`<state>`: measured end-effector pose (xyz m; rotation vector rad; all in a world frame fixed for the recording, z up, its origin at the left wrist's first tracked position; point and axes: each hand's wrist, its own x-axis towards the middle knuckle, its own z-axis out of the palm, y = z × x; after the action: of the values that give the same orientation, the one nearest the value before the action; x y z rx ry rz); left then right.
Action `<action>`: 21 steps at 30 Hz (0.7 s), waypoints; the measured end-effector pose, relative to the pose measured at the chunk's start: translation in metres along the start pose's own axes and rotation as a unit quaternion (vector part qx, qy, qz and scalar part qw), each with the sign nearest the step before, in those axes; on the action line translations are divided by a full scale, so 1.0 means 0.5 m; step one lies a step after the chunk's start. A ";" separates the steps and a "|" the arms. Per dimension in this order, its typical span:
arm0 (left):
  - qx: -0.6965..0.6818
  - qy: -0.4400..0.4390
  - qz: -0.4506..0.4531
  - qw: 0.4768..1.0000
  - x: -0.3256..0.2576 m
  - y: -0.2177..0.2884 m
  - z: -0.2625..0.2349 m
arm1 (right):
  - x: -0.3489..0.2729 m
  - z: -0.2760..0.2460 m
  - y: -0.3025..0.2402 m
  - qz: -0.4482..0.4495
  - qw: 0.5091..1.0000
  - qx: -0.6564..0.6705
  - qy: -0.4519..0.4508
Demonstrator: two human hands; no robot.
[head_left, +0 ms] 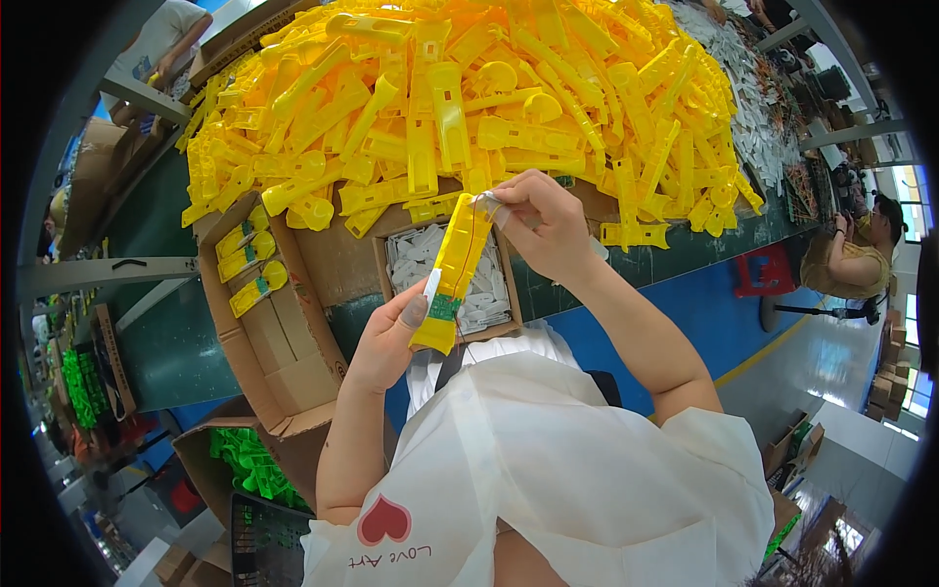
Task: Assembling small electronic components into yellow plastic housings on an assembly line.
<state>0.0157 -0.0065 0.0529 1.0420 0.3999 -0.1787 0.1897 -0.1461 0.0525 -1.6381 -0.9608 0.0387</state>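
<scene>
My left hand grips the lower end of a long yellow plastic shell, thumb next to a small green circuit board set in it. Thin dark wires run along the shell from the board toward its upper end. There my right hand is closed, its fingers pinching at the tip and a small greyish-white piece. Whether that piece is part of the shell I cannot tell. Beneath the shell stands a small carton of white plastic parts.
A big heap of yellow plastic shells covers the table's far side. At left, an open cardboard box holds several yellow pieces with green boards. Green parts fill a lower box. White pieces lie far right, and a red stool and a seated person are beyond.
</scene>
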 end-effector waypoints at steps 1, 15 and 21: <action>-0.012 -0.007 -0.003 1.000 -0.002 -0.001 0.001 | -0.002 0.001 0.003 0.000 1.000 -0.001 -0.002; -0.174 -0.068 0.010 0.982 0.007 -0.010 0.009 | -0.065 0.025 0.038 0.244 0.928 0.220 -0.177; -0.187 -0.102 0.050 0.976 0.005 -0.017 -0.006 | -0.051 0.013 -0.008 0.265 0.838 0.446 -0.170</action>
<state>0.0147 -0.0082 0.0437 0.6627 0.1830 -0.1142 0.1676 -0.1561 0.0421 -0.9578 -0.5527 1.0380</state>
